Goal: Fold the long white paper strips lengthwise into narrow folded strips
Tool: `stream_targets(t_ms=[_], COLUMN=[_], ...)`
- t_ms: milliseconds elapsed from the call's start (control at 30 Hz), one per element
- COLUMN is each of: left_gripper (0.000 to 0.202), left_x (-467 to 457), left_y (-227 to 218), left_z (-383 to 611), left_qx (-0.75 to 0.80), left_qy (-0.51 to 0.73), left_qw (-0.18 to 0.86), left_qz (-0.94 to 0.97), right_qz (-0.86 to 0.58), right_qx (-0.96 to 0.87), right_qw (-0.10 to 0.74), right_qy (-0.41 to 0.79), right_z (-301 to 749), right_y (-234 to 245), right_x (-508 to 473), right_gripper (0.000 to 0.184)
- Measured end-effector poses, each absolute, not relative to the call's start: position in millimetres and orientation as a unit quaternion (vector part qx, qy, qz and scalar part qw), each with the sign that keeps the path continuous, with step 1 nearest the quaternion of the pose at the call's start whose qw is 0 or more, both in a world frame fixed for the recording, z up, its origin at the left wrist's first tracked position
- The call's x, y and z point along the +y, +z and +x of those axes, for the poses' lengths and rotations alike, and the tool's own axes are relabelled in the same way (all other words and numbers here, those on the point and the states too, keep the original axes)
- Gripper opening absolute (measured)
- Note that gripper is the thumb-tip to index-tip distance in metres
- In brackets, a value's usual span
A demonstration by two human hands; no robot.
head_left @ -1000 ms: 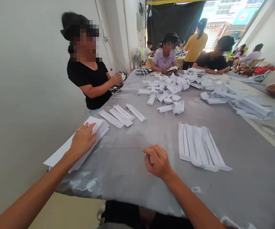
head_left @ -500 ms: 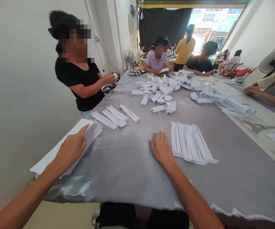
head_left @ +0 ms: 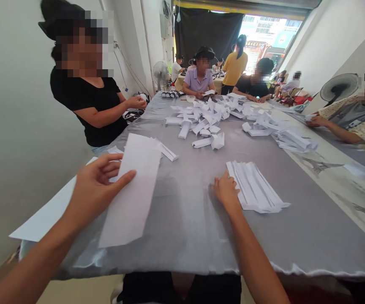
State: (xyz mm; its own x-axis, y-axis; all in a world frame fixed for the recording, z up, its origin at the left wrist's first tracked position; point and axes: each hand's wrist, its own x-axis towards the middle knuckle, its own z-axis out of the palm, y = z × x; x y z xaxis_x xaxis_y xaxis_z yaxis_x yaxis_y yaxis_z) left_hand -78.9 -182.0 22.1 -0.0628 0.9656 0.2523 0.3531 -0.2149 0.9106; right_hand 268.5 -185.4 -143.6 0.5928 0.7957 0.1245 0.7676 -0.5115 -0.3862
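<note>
My left hand [head_left: 102, 185] is closed on a white paper sheet [head_left: 134, 198], its thumb across the front and its fingers behind. The sheet is raised above the table and tilted, partly covering some folded strips. Beneath my left forearm, another white sheet [head_left: 55, 207] lies at the table's left edge. My right hand [head_left: 228, 190] rests on the table with its fingers bent and thumb apart. Its fingertips touch the left side of a row of folded white paper strips [head_left: 255, 188].
A grey cloth covers the table [head_left: 182, 236]. Beyond the hands is a pile of folded paper pieces [head_left: 208, 118], with another heap [head_left: 284, 133] to the right. A person in black [head_left: 96, 101] stands at left; several other people sit around the table. A fan [head_left: 339, 88] stands at right.
My left hand has lifted a paper sheet from the left edge and brought it rightward. My right hand has shifted right against the strips, which now lie closer together.
</note>
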Motion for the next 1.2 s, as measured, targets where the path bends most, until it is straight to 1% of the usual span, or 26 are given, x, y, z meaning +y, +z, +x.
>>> stream_targets(t_ms=[67, 100, 167, 200, 267, 300, 367, 500, 600, 700, 767, 900, 967, 1100, 1200], left_gripper=[0.067, 0.069, 0.072, 0.071, 0.074, 0.077, 0.081, 0.078, 0.076, 0.068, 0.063, 0.062, 0.059, 0.042, 0.040], left_x=[-170.3, -163.8, -151.1, -145.3, -135.6, -131.8, -125.7, -117.7, -114.9, -115.5, -117.5, -122.4, -124.4, -127.6, -130.0], left_y=[11.4, 2.6, -20.8, -34.6, -63.5, -77.2, -100.9, -127.7, -134.3, -136.2, -136.6, -137.5, -137.7, -137.0, -135.9], left_z=[-64.3, -55.8, -36.8, -26.7, -7.5, 0.4, 11.0, 12.7, 9.0, 8.8, 10.3, 13.9, 15.1, 15.9, 16.1], left_qx=[0.506, 0.492, 0.477, 0.469, 0.450, 0.444, 0.439, 0.435, 0.424, 0.394, 0.382, 0.369, 0.365, 0.365, 0.362], left_qy=[0.472, 0.457, 0.449, 0.445, 0.441, 0.440, 0.433, 0.393, 0.376, 0.364, 0.368, 0.416, 0.435, 0.426, 0.400], left_qw=[0.443, 0.494, 0.551, 0.573, 0.616, 0.631, 0.642, 0.647, 0.662, 0.676, 0.670, 0.640, 0.626, 0.607, 0.623], left_qz=[0.571, 0.552, 0.517, 0.503, 0.474, 0.460, 0.455, 0.488, 0.491, 0.506, 0.520, 0.531, 0.534, 0.563, 0.567], right_qz=[-0.875, -0.863, -0.800, -0.751, -0.647, -0.616, -0.586, -0.589, -0.589, -0.565, -0.536, -0.493, -0.488, -0.491, -0.505], right_qx=[-0.430, -0.439, -0.499, -0.537, -0.571, -0.557, -0.524, -0.485, -0.469, -0.448, -0.425, -0.370, -0.351, -0.343, -0.341], right_qw=[0.223, 0.248, 0.332, 0.385, 0.487, 0.525, 0.559, 0.563, 0.559, 0.566, 0.579, 0.598, 0.600, 0.607, 0.609], right_qy=[-0.005, -0.026, -0.027, 0.009, 0.132, 0.188, 0.262, 0.318, 0.348, 0.400, 0.443, 0.512, 0.528, 0.522, 0.508], right_z=[270.2, 267.0, 252.9, 242.8, 221.2, 211.5, 197.6, 191.2, 190.5, 185.3, 180.9, 176.5, 176.6, 178.8, 180.4], right_y=[-140.4, -138.8, -135.8, -134.4, -132.7, -132.6, -133.7, -137.5, -139.0, -140.2, -140.6, -138.3, -136.4, -136.4, -139.4], right_x=[-185.2, -185.0, -185.0, -185.5, -187.5, -189.0, -192.2, -195.1, -194.3, -193.8, -193.9, -193.5, -193.2, -192.8, -192.5], right_gripper=[0.062, 0.061, 0.058, 0.056, 0.051, 0.051, 0.051, 0.052, 0.053, 0.056, 0.058, 0.057, 0.056, 0.059, 0.062])
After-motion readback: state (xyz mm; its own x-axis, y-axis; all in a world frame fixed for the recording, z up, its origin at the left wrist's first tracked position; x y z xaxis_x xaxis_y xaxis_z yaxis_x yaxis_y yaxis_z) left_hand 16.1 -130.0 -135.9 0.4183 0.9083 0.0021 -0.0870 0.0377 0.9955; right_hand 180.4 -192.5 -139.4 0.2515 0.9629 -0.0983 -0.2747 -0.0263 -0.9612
